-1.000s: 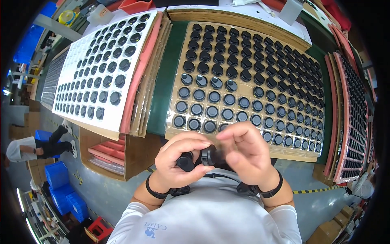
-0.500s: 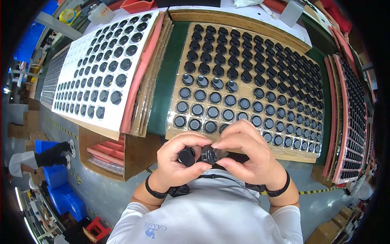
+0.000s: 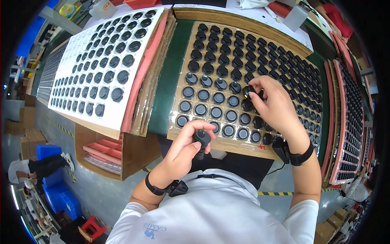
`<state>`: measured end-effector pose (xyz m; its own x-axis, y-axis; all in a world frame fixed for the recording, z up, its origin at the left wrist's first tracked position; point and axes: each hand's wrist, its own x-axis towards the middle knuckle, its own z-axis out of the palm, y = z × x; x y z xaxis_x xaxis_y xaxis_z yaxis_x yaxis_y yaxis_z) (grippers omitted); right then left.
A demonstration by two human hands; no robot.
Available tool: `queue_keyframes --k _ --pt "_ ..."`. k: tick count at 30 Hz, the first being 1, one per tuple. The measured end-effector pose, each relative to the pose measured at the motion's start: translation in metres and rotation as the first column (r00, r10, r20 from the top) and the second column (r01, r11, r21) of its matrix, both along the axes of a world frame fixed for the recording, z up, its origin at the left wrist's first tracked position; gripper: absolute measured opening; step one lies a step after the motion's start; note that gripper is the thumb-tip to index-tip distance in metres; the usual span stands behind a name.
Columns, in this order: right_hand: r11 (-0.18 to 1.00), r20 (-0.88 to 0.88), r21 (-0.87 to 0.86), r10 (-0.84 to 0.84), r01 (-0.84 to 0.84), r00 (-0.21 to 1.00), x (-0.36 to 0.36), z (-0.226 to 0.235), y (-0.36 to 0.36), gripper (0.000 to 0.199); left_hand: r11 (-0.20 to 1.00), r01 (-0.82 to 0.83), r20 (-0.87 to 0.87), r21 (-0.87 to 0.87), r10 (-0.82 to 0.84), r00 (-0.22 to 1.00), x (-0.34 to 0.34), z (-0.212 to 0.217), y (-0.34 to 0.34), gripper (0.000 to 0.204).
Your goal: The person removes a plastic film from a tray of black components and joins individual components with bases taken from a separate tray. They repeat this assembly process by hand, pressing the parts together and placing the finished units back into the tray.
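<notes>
White moulded plastic tray [image 3: 73,46] sat tilted at far left, black round parts [image 3: 117,94] seated across its right and lower cells. Below it, an open brown cardboard box [image 3: 134,158] held a stack of red trays [image 3: 106,150]. Along the white tray's right side: pink sheet [image 3: 140,77], then a layered stack of brown cardboard and transparent plastic [image 3: 156,77]. Strip of dark green tabletop [image 3: 168,81] showed right of that stack.

Left hand [image 3: 183,151], black band [image 3: 153,185] at its wrist, was grasping a black cylindrical part with a rounded cap [image 3: 202,138], thumb and curled fingers around it, near the front edge of the middle tray. Part was roughly upright, ribbed lower end pointing at the wearer.

Middle tray was a transparent plastic sheet [image 3: 174,127] on tan cardboard, filled with rows of black capped parts. Four glossy dark-topped parts [image 3: 206,81] stood in one row left of the right hand.

Right hand [image 3: 274,103] pinched a small black part with a yellow dot [image 3: 247,91] between thumb and forefinger, at the right end of that glossy row. Couldn't tell whether it was seated in its cell or held just above.

Far right: another tilted tray of black parts [image 3: 351,122] with pink edging.
</notes>
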<state>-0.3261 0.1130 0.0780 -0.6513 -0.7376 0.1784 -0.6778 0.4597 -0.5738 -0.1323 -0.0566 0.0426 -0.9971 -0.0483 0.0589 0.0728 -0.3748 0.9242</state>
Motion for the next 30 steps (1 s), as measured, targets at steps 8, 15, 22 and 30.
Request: queue_keyframes --k 8,15,22,30 --pt "0.987 -0.246 0.152 -0.007 0.045 0.969 -0.009 -0.018 -0.006 0.021 0.994 0.006 0.095 -0.108 0.005 0.995 0.0 0.007 0.0 0.04" --pt "0.981 -0.346 0.19 0.032 0.037 0.938 -0.008 -0.019 -0.006 0.019 0.997 -0.043 0.03 -0.063 0.045 0.999 -0.002 0.008 0.002 0.045" --pt "0.979 -0.121 0.022 0.203 -0.202 0.972 0.035 0.008 -0.018 0.018 0.996 -0.06 0.041 -0.067 0.063 0.997 0.0 0.006 0.006 0.05" --pt "0.938 0.437 -0.193 0.345 -0.288 0.83 0.062 0.017 -0.013 0.02 0.995 -0.037 0.084 -0.088 0.044 0.996 -0.003 0.013 0.017 0.053"
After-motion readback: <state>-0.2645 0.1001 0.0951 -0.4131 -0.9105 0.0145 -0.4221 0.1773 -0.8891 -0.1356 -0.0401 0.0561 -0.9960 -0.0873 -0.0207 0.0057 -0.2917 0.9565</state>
